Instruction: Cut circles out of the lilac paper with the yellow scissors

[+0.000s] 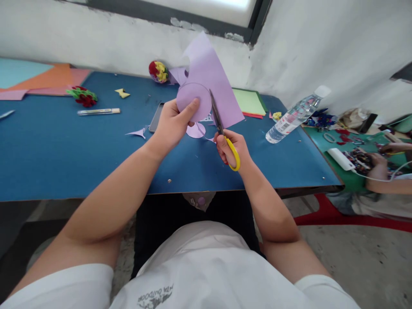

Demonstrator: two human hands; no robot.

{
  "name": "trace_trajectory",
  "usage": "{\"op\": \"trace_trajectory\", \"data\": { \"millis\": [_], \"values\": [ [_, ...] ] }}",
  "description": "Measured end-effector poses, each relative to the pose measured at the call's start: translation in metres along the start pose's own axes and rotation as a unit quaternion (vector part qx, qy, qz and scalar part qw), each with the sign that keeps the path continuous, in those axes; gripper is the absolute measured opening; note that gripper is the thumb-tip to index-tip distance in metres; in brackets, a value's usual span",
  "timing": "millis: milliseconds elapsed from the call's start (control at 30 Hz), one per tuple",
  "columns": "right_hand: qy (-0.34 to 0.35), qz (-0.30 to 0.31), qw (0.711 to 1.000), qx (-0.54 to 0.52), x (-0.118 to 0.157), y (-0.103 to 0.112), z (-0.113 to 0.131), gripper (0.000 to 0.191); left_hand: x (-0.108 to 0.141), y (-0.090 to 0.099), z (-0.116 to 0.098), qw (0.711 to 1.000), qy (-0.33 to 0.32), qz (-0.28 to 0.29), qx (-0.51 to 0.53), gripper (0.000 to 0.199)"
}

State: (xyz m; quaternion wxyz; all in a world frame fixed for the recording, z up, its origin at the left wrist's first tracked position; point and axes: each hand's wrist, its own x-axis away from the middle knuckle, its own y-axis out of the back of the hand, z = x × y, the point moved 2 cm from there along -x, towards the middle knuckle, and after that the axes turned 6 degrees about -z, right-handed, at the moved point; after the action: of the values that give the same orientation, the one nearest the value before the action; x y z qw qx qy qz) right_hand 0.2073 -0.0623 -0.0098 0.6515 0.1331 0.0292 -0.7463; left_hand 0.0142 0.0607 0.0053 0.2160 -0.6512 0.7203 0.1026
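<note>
Scissors (222, 133), one pair with yellow handles, sit in the right hand (232, 148), fingers closed through the loops, blades pointing toward twelve o'clock and biting into one lilac paper sheet (212, 73). The left hand (172, 124) pinches the sheet's rounded part, thumb on its face, holding it upright above the blue table (64, 141). Under the hands lie two lilac offcuts (195, 131). At three o'clock lies one water bottle (294, 115) on its side. At ten o'clock lie one pen (98, 111) and one red paper flower (83, 96); at eleven, one red-and-yellow paper ball (158, 71). Another person's hand (378, 165) shows far right.
</note>
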Motion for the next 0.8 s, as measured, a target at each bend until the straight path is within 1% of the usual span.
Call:
{"op": "trace_trajectory", "data": {
  "millis": [200,333,433,600,800],
  "values": [
    [-0.004,0.006,1.000,-0.008,0.000,0.002,-0.006,0.093,0.000,-0.003,0.001,0.999,-0.010,-0.012,0.035,0.063],
    [-0.006,0.019,1.000,-0.011,0.000,0.004,-0.012,0.090,0.001,-0.002,-0.005,1.000,0.002,-0.011,0.003,0.058],
    [-0.015,0.027,0.999,-0.017,-0.001,0.004,-0.016,0.091,0.002,-0.001,-0.008,1.000,0.000,-0.011,-0.019,0.059],
    [-0.021,0.031,0.999,-0.026,-0.001,0.004,-0.018,0.091,0.001,-0.001,-0.008,1.000,-0.016,0.012,-0.016,0.060],
    [-0.021,0.031,0.999,-0.028,-0.002,0.004,-0.020,0.091,0.003,-0.005,-0.010,1.000,0.004,-0.001,-0.014,0.057]
  ]
}}
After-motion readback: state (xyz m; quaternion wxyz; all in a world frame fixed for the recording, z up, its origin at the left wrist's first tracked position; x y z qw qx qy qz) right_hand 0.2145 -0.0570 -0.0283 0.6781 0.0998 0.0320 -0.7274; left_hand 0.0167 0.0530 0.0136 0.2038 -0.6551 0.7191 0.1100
